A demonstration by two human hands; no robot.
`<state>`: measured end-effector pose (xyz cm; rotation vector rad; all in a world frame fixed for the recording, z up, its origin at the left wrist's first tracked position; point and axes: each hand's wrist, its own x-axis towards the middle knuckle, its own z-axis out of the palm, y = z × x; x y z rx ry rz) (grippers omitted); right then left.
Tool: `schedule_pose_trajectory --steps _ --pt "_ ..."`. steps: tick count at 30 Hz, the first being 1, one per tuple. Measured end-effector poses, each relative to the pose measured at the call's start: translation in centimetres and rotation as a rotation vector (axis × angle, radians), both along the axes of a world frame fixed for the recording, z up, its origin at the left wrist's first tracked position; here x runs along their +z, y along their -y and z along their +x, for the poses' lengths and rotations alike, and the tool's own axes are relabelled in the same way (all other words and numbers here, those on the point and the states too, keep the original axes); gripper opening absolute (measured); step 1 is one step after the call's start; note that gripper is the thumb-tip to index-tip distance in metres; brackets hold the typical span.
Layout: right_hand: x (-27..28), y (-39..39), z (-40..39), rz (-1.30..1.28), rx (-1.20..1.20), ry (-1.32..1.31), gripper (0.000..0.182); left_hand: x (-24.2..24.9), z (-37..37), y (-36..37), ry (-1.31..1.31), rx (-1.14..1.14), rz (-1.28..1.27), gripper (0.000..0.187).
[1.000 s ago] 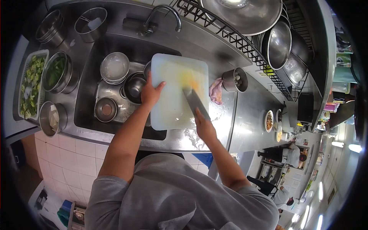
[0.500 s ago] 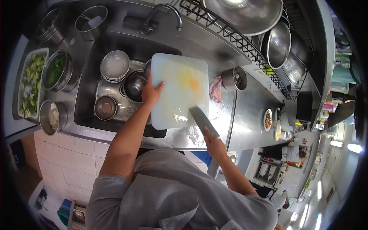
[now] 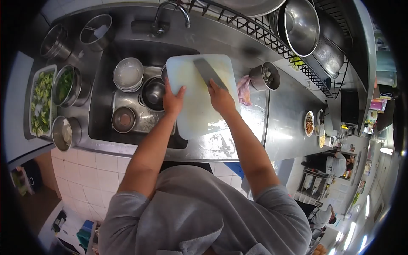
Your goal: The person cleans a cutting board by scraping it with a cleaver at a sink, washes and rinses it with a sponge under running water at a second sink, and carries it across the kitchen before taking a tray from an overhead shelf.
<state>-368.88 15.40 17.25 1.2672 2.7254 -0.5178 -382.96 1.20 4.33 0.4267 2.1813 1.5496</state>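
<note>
My left hand (image 3: 173, 100) grips the left edge of a white cutting board (image 3: 195, 114), its thumb lying on the top face. The board overlaps the right side of the sink. In my right hand (image 3: 222, 98) is a cleaver (image 3: 208, 71), its broad blade lying across the upper part of the board. Faint yellow stains mark the board's surface. Just right of the board, a pink piece of raw meat (image 3: 244, 90) rests on the wet steel counter. Beside it stands a metal pot (image 3: 265, 76) with small pale pieces inside.
Bowls (image 3: 128, 73) and a pan sit in the sink (image 3: 95, 114) under the faucet (image 3: 172, 15). To the left are a basket of chopped greens (image 3: 41, 102) and several metal pots. A black wire rack (image 3: 259, 36) holds bowls above. Plates of food (image 3: 309, 123) stand farther right; people are beyond.
My right hand has moved up and left, bringing the cleaver from the board's lower right corner onto its upper part. The orange-yellow smear there looks fainter. My left hand keeps its grip.
</note>
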Motion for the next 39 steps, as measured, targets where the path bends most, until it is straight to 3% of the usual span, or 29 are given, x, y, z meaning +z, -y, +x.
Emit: schedule_pose_trajectory --steps 2,8,11,15,18,20,22,28,31,34,39 --pt "-0.1 2.2 6.2 -0.021 0.027 -0.013 0.05 -0.2 0.8 0.1 -0.043 0.06 0.009 0.099" --pt "7.4 11.0 23.0 -0.113 -0.074 0.348 0.053 -2.3 1.0 -0.6 -0.031 0.08 0.169 0.094" --pt "8.3 10.7 20.0 -0.153 -0.062 0.4 0.052 -0.8 1.0 -0.1 0.122 0.049 0.162 0.092" --pt "1.1 4.8 9.8 0.02 0.133 -0.023 0.049 -1.0 0.6 -0.4 0.068 0.037 0.142 0.091" --pt "-1.1 0.1 0.5 -0.017 0.053 0.017 0.049 -0.5 0.8 -0.3 0.047 0.018 0.104 0.09" --pt "-1.2 -0.9 0.1 -0.008 0.056 0.001 0.049 -0.5 0.6 -0.5 0.069 0.016 0.098 0.088" --pt "-0.5 -0.3 1.8 0.009 0.083 0.005 0.049 -1.1 0.5 -0.6 0.072 0.02 0.141 0.085" --pt "5.1 9.1 21.2 -0.084 0.023 0.24 0.054 -2.2 0.6 -0.8 0.15 0.053 0.357 0.072" --pt "8.6 11.8 20.4 -0.137 -0.014 0.44 0.053 -0.9 0.3 -0.4 0.214 0.057 0.406 0.07" --pt "4.9 9.8 15.5 -0.088 0.069 0.249 0.051 -1.5 0.4 -0.7 0.214 0.066 0.398 0.07" --pt "-0.6 1.8 -0.7 -0.031 0.06 -0.02 0.05 -1.8 0.4 -0.7 0.201 0.052 0.402 0.071"
